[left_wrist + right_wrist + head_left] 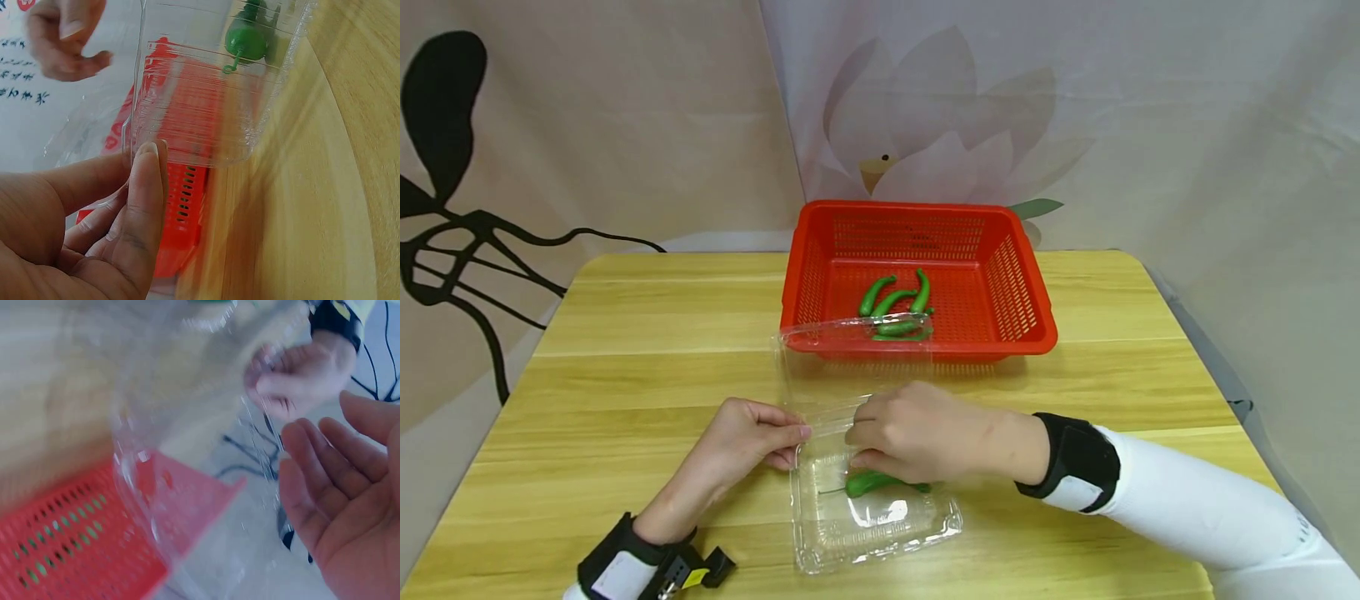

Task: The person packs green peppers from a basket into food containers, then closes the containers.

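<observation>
A clear plastic clamshell box lies on the table with its lid raised at the far side. Its left edge is pinched between the thumb and fingers of my left hand, as the left wrist view also shows. Inside the box is a green pepper with a thin stem. My right hand hovers over the box near the lid's fold, partly covering both box and pepper. In the right wrist view the fingers of that hand are loosely bent, and nothing is in them.
A red perforated basket stands at the back of the wooden table, holding several green peppers. The raised clear lid overlaps the basket's front in the head view. Behind the table hangs a printed cloth.
</observation>
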Available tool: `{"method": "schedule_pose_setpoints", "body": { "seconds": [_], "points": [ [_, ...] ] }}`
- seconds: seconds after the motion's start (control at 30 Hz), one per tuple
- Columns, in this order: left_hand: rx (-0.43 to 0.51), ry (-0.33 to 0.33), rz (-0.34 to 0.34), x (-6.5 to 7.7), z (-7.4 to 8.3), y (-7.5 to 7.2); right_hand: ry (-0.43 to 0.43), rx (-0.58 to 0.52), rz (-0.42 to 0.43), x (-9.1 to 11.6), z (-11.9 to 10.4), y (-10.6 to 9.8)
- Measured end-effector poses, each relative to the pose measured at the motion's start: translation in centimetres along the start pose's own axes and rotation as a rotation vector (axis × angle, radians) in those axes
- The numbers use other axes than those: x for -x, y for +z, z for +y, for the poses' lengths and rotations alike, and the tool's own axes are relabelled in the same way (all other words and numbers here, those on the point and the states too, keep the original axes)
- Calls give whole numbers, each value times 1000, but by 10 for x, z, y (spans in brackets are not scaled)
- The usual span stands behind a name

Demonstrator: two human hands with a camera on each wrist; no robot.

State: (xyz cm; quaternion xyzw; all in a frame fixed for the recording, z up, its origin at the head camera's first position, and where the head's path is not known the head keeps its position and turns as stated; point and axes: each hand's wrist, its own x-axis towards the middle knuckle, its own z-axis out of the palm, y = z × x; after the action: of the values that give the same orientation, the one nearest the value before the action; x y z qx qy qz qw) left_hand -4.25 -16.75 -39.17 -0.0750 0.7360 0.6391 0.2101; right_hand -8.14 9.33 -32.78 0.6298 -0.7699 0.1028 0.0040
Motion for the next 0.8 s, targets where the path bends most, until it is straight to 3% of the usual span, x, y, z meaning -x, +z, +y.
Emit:
{"method": "schedule_pose_setpoints", "body": {
  "seconds": [0.17,0.5,0.63,0.8],
  "points": [
    [-5,-4,-5,0,1,-1,9,-59,118,2,9,-22],
    [-2,-2,-2,2,1,-1,55,-14,293,4,31,-59],
    [-7,-5,0,2,1,-2,94,-35,335,6,43,-71],
    [-10,1,-3,3,2,-3,178,-41,325,8,62,-84]
  ]
}}
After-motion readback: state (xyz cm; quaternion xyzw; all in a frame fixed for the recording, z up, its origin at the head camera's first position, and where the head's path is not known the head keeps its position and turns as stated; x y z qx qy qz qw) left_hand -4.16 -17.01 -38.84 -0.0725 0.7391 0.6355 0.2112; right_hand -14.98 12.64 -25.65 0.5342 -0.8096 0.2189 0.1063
